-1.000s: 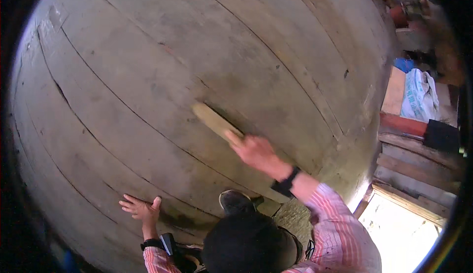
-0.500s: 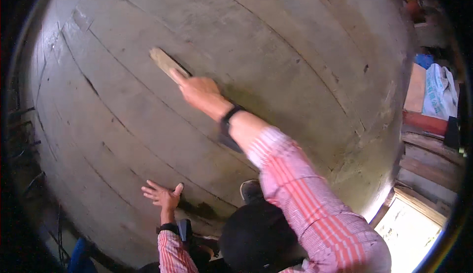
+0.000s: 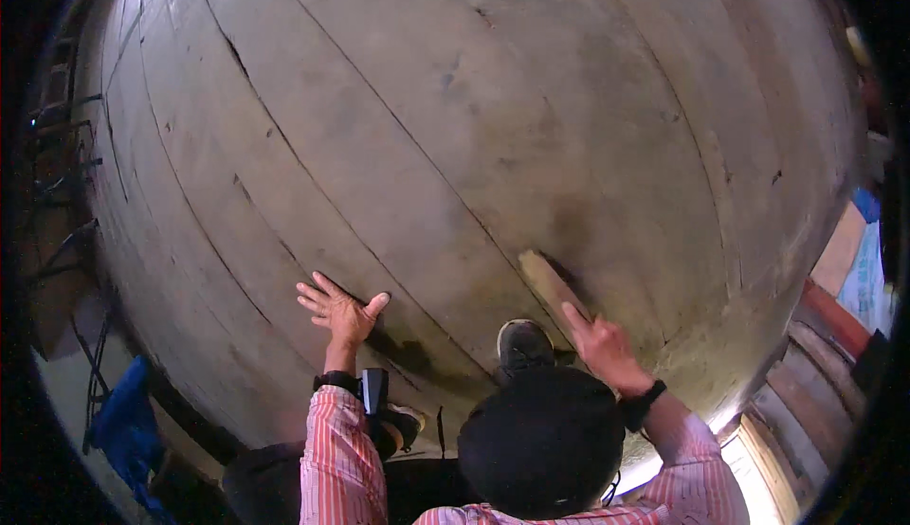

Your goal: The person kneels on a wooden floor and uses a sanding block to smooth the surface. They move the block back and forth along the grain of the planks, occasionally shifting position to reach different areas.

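Observation:
My right hand (image 3: 605,345) is closed round a narrow, flat strip-like wooden tool (image 3: 552,280), light tan on top with a dark edge along one side. Its index finger lies along the top. The tool rests on a broad grey-brown planked surface (image 3: 398,174) to the right of the middle; its underside is hidden, so I cannot tell its exact kind. My left hand (image 3: 343,316) lies on the same boards with fingers spread and holds nothing. A dark shoe (image 3: 524,343) stands between my hands.
A round black cap (image 3: 540,440) covers the lower middle. Dark seams run diagonally between the boards. Blue cloth (image 3: 128,430) and dark frames lie beyond the left edge. Past the right edge are a white and blue bag (image 3: 864,279), a red beam (image 3: 834,321) and stacked timbers (image 3: 806,383).
My right hand has drawn the tool back from far ahead to near my body, toward the right. My left hand stays spread on the boards. The whole view has shifted.

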